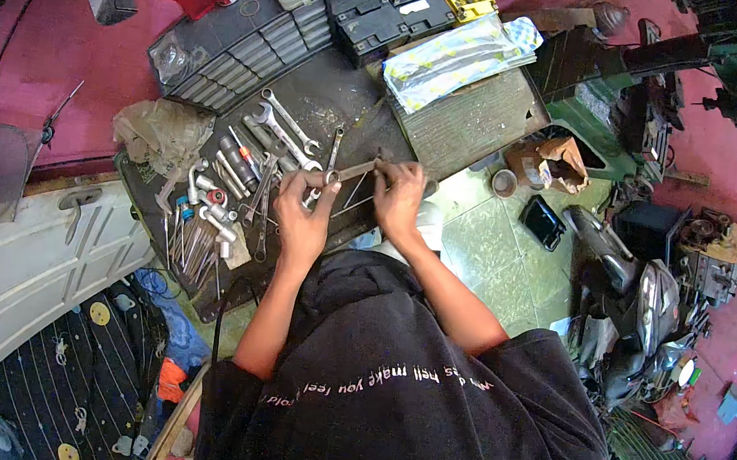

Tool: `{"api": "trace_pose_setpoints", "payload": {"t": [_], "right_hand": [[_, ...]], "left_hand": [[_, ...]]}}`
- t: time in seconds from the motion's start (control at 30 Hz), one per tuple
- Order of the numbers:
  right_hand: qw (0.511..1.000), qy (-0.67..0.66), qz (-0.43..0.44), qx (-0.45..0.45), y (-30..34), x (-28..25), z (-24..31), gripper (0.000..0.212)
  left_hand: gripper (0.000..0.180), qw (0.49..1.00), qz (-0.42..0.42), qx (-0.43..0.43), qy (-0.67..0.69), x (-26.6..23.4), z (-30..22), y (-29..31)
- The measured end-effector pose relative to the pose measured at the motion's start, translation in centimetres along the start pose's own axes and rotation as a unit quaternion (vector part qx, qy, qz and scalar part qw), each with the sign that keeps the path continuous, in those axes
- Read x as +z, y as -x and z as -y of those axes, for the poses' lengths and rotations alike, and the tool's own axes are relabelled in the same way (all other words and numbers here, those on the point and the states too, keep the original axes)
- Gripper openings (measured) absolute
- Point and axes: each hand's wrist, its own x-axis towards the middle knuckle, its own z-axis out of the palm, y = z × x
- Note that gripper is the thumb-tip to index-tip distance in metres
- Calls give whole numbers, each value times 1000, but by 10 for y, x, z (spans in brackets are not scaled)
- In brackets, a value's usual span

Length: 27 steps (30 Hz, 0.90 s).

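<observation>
Left hand [305, 210] and right hand [400, 199] are both pinching this flat brownish bar [358, 171], shiny silver metal wrench [289, 139] just past the left.

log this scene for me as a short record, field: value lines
left hand: fingers closed at one end of a flat brownish piece
right hand: fingers closed at its other end
bench: dark top, with loose wrenches left of the right hand
behind: dark compartment rack, black-and-yellow cases
far right: motorcycle on the floor
unclear: what exactly the held piece is
</observation>
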Motion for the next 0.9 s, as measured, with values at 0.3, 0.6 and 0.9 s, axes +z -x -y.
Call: {"api": "trace_pose_setpoints", "payload": {"t": [0.3,0.6,0.9], "right_hand": [[981,-156,55,-99,0,-43,62,23],[987,-120,46,-100,-13,-48,56,30],[986,0,47,-158,17,-11,14,29]], "left_hand": [[13,993,3,81,-90,-16,12,-19],[27,983,12,146,-110,-24,7,-23],[30,978,17,154,-142,-34,21,-21]]}}
